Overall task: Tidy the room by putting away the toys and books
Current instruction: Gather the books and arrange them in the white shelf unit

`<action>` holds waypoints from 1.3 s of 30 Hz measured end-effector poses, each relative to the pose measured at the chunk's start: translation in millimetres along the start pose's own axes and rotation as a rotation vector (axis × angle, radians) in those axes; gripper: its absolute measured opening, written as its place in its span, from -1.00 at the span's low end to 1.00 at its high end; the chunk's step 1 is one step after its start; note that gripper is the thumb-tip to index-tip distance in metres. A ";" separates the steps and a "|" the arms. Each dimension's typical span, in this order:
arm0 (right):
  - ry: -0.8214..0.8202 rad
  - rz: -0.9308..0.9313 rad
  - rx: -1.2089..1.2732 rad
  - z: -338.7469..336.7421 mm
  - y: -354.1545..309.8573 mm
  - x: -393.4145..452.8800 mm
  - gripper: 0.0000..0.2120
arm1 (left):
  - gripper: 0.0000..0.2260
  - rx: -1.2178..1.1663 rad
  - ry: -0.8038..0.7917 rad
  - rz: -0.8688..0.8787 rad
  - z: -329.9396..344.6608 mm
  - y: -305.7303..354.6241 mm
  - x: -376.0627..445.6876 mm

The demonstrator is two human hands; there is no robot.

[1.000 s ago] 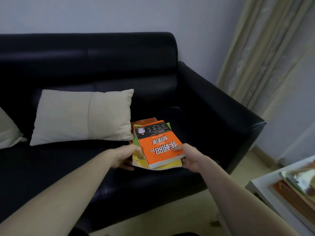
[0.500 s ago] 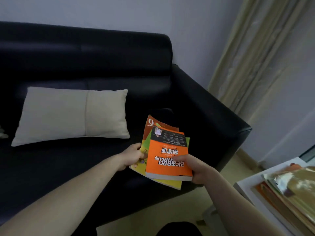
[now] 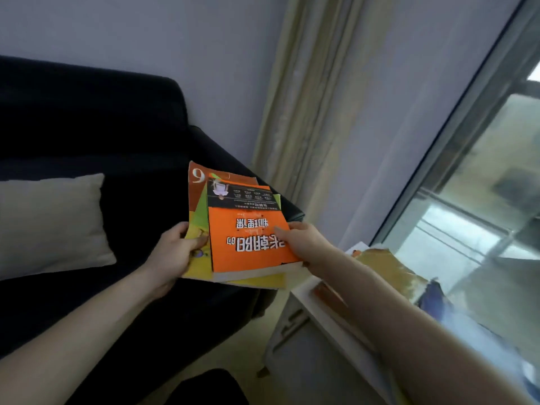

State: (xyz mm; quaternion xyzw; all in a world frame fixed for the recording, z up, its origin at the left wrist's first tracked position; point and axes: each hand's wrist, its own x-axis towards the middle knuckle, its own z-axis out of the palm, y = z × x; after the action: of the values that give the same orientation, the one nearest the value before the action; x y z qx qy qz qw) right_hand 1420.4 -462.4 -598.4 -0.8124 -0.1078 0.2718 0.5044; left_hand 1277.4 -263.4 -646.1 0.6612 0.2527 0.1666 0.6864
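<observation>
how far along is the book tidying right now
Done: some books already lie on the white table. In hand: the left hand and right hand hold a stack topped by an orange book in the air. Left: setting it down. No toys show.

Your top book (image 3: 248, 232) was bright orange with a black band carrying white print; beneath it you had a yellow-and-green book (image 3: 200, 220) and a rust-brown cover (image 3: 195, 182) marked with a white 6; your sofa (image 3: 87, 127) was near-black; the cushion (image 3: 49, 223) was plain beige; the curtain (image 3: 304, 92) was pale cream; the wall (image 3: 146, 33) was grey-lilac; the side table (image 3: 327, 320) was white.
</observation>
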 end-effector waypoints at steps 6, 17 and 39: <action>0.206 0.009 -0.034 -107.4 11.6 -58.8 -0.69 | -0.91 0.044 -0.261 0.075 93.7 57.2 -11.1; 0.633 0.130 -0.119 -219.8 100.5 -127.9 -0.68 | -0.78 0.093 -0.699 -0.175 263.6 32.3 -25.1; 0.700 -0.208 -0.657 -130.9 73.8 -132.9 -0.67 | -0.73 0.874 -0.539 0.373 175.1 24.9 -14.3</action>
State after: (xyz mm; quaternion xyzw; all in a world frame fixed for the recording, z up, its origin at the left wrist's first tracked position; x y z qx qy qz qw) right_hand 1375.0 -656.3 -574.0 -0.9560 -0.0923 -0.1179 0.2521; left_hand 1367.6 -413.9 -619.9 0.9378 -0.0084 -0.0104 0.3470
